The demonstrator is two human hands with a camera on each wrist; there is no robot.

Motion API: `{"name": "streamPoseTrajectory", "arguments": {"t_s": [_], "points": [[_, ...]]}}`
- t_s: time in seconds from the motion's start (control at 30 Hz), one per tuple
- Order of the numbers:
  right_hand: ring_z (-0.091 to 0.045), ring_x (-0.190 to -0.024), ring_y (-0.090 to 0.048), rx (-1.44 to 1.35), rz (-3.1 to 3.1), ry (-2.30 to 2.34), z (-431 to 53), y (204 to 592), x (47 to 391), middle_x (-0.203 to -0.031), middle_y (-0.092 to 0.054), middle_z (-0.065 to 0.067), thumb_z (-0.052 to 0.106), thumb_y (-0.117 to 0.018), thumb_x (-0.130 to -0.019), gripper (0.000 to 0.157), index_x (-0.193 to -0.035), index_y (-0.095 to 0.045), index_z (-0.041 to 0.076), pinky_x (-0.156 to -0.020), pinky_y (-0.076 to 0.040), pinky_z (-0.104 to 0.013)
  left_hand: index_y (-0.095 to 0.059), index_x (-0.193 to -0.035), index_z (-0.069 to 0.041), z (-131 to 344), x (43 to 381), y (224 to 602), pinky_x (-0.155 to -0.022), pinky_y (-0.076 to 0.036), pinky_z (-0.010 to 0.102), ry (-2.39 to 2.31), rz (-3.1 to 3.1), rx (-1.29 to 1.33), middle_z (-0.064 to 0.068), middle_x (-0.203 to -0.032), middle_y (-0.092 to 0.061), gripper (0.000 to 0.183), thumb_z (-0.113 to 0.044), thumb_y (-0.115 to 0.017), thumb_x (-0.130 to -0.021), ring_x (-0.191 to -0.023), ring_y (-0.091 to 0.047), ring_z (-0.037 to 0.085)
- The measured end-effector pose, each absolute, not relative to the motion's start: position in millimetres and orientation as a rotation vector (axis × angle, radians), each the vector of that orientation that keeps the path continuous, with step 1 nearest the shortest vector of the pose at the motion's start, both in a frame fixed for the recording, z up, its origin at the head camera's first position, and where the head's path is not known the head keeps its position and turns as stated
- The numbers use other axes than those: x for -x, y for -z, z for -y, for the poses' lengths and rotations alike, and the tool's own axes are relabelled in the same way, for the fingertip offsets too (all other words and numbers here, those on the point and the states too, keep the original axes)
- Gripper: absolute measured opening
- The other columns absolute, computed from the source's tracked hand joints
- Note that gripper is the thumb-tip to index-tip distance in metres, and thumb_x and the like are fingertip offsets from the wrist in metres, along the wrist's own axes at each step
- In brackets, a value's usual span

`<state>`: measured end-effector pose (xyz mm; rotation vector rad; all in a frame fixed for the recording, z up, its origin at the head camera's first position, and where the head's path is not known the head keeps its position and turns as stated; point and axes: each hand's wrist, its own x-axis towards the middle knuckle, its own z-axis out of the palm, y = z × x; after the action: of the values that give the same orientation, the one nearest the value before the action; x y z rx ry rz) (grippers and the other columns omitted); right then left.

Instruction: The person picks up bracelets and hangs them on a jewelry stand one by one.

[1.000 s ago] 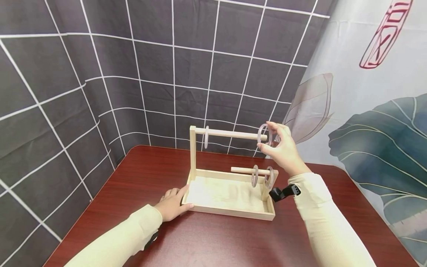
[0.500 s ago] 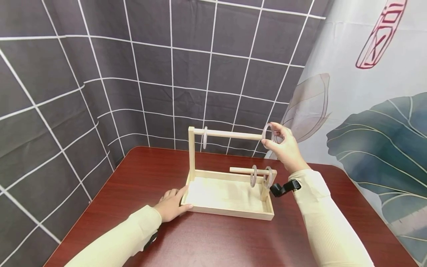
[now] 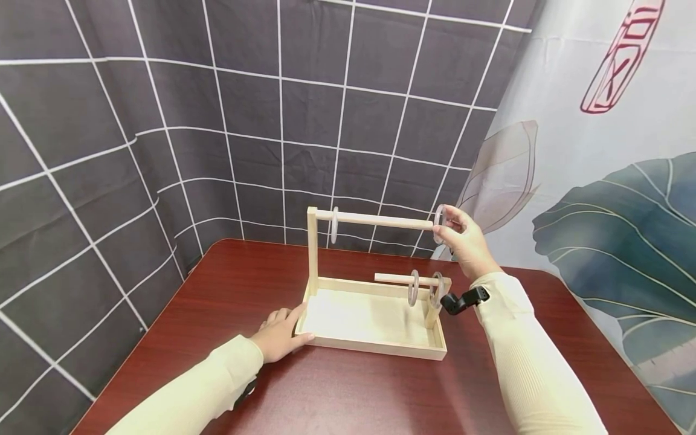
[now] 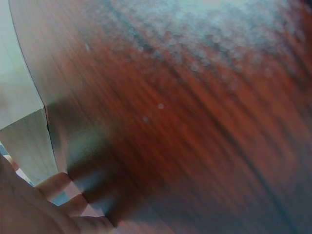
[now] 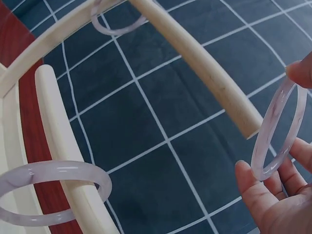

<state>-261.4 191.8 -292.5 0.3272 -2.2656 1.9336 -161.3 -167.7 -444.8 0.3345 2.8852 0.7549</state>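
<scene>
My right hand [image 3: 469, 244] pinches a pale lilac bangle [image 5: 265, 131] between thumb and fingertips. The bangle stands on edge just past the free tip of the upper rod [image 3: 380, 220] of a wooden rack; in the right wrist view the tip's end face shows beside it. Further left, another bangle [image 3: 334, 226] hangs on that rod. The lower rod [image 3: 390, 277] carries two bangles, one [image 3: 413, 287] nearer the middle and one [image 3: 439, 291] by the right post. My left hand [image 3: 281, 336] rests at the left front corner of the rack's tray [image 3: 375, 346], its thumb along the front edge.
The rack stands on a dark red wooden table [image 3: 348, 393]. A tall left post [image 3: 313, 251] bears the upper rod. Behind hangs a dark cloth [image 3: 250, 103] with white grid lines, and a leaf-printed white cloth [image 3: 560, 78] hangs at the right.
The right hand has moved slightly right with its bangle, from around the upper rod's tip to just beyond it, and the bangle has turned more edge-on. The left hand stays put.
</scene>
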Motion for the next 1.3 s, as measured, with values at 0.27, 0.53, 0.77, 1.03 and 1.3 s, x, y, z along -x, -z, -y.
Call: {"name": "streamPoseTrajectory", "arguments": {"t_s": [0.27, 0.53, 0.77, 1.03, 1.3], "points": [[-0.008, -0.108, -0.043, -0.334, 2.096, -2.251, -193.4, 296.3, 266.1, -0.124, -0.032, -0.002, 0.001, -0.049, -0.093, 0.065, -0.149, -0.017, -0.007, -0.088, -0.047, -0.016, -0.033, -0.15, -0.01, 167.6, 159.7, 443.2, -0.097, -0.036, 0.06, -0.759, -2.878, -0.331, 0.022, -0.129, -0.048, 0.076, -0.048, -0.061, -0.09, -0.124, -0.042, 0.041], [-0.007, -0.106, -0.044, -0.308, 2.067, -2.337, -191.3, 298.1, 272.2, -0.115, -0.035, -0.001, 0.0, -0.046, -0.093, 0.064, -0.149, -0.016, -0.008, -0.085, -0.049, -0.019, -0.031, -0.151, -0.011, 167.7, 161.1, 443.4, -0.099, -0.035, 0.06, -0.767, -2.87, -0.33, 0.021, -0.131, -0.047, 0.078, -0.051, -0.06, -0.091, -0.126, -0.04, 0.041], [-0.007, -0.107, -0.044, -0.339, 2.073, -2.355, -189.5, 300.8, 273.5, -0.119, -0.037, -0.004, 0.002, -0.044, -0.096, 0.06, -0.148, -0.017, -0.009, -0.087, -0.048, -0.021, -0.032, -0.151, -0.012, 167.4, 160.8, 443.5, -0.099, -0.034, 0.061, -0.773, -2.867, -0.331, 0.022, -0.132, -0.046, 0.077, -0.05, -0.061, -0.09, -0.126, -0.04, 0.042], [-0.008, -0.109, -0.044, -0.349, 2.087, -2.353, -187.3, 303.2, 276.7, -0.121, -0.037, -0.003, 0.003, -0.043, -0.095, 0.061, -0.148, -0.015, -0.01, -0.085, -0.048, -0.02, -0.033, -0.15, -0.012, 166.9, 159.8, 442.8, -0.099, -0.034, 0.061, -0.771, -2.872, -0.331, 0.022, -0.131, -0.047, 0.076, -0.049, -0.061, -0.09, -0.125, -0.041, 0.042], [-0.009, -0.114, -0.042, -0.334, 2.108, -2.375, -181.6, 304.2, 281.0, -0.122, -0.038, 0.001, 0.005, -0.043, -0.096, 0.062, -0.149, -0.015, -0.008, -0.106, -0.038, -0.04, -0.031, -0.151, -0.012, 168.0, 160.8, 444.1, -0.099, -0.034, 0.061, -0.77, -2.869, -0.324, 0.022, -0.132, -0.046, 0.077, -0.05, -0.06, -0.09, -0.126, -0.04, 0.042]]}}
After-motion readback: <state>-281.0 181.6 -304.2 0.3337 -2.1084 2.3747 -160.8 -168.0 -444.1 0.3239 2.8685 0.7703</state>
